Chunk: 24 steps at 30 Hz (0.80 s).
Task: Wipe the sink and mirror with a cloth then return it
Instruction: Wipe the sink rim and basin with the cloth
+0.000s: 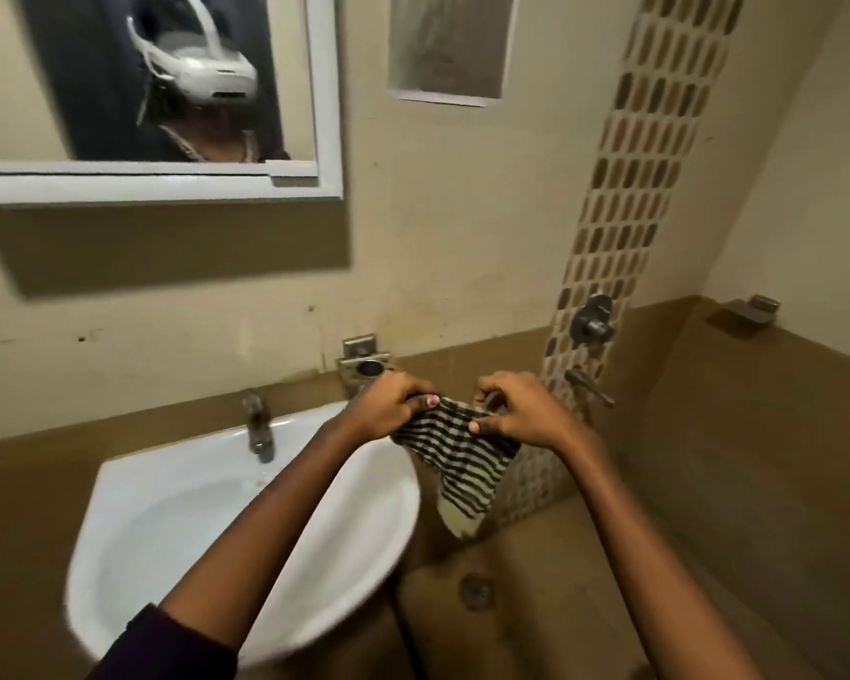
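A black-and-white striped cloth [462, 463] hangs in the air just right of the white sink [177, 512]. My left hand [388, 409] pinches its upper left edge and my right hand [521, 414] pinches its upper right edge, so the cloth is stretched between them and droops below. Both hands are above the sink's right rim, in front of a metal holder [364, 363] on the wall. The white-framed mirror [35, 105] hangs at the upper left, above the sink, and reflects a person wearing a white headset.
A metal tap [258, 424] stands at the back of the sink. To the right are a wall valve [592, 320] and a lever tap [590, 385] on a mosaic tile strip, a floor drain [477, 591] below, and a small corner shelf [751, 309].
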Motion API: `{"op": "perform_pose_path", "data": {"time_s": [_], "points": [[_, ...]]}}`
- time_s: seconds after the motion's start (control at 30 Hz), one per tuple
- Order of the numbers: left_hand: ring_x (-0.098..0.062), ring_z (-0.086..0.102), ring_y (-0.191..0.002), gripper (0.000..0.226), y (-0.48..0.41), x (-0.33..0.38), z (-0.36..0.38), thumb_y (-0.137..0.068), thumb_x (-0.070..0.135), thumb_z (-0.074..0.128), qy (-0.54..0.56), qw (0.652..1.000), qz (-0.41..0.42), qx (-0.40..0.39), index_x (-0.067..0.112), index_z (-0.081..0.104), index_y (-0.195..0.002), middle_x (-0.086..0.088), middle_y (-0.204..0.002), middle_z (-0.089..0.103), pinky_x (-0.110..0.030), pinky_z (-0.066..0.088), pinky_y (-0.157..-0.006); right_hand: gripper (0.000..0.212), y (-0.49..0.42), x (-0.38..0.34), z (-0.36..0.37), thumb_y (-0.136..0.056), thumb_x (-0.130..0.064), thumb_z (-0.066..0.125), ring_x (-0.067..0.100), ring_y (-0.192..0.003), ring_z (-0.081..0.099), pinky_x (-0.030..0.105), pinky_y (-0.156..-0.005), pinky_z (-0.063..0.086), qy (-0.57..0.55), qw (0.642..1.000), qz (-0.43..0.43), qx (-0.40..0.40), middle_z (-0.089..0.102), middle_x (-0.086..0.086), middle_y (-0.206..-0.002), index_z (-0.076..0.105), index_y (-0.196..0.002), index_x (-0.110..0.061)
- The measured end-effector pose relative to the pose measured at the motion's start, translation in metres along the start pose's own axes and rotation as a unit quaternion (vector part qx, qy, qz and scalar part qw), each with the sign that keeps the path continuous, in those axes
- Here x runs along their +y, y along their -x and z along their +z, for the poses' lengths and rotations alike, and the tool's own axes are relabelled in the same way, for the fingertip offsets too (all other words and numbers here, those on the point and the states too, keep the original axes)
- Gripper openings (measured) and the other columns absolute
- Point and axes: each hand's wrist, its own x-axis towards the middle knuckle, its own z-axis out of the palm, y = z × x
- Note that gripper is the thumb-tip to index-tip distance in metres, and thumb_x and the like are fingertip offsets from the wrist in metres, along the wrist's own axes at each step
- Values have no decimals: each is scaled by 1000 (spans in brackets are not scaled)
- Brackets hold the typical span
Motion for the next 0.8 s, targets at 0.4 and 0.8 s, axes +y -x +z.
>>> {"op": "perform_pose_path", "data": {"time_s": [0.4, 0.8], "points": [[-13, 56, -97, 21, 68, -83, -70, -95, 11, 49, 11, 997, -49, -58, 7, 68, -101, 0, -101, 65, -20, 41, -81, 37, -37, -74, 110, -77, -28, 76, -1, -92, 60, 13, -76, 47, -242, 969, -12, -39, 65, -8, -105, 62, -111, -21], [-6, 66, -94, 24, 56, -109, -58, -88, 8, 58, -36, 999, -9, -7, 15, 71, -107, -4, -108, 74, -5, 42, -76, 33, -50, -61, 146, -87, -10, 64, 20, -108, 46, 26, -88, 36, -86, 985, -30, 147, 39, 7, -148, 65, -117, -20]]}}
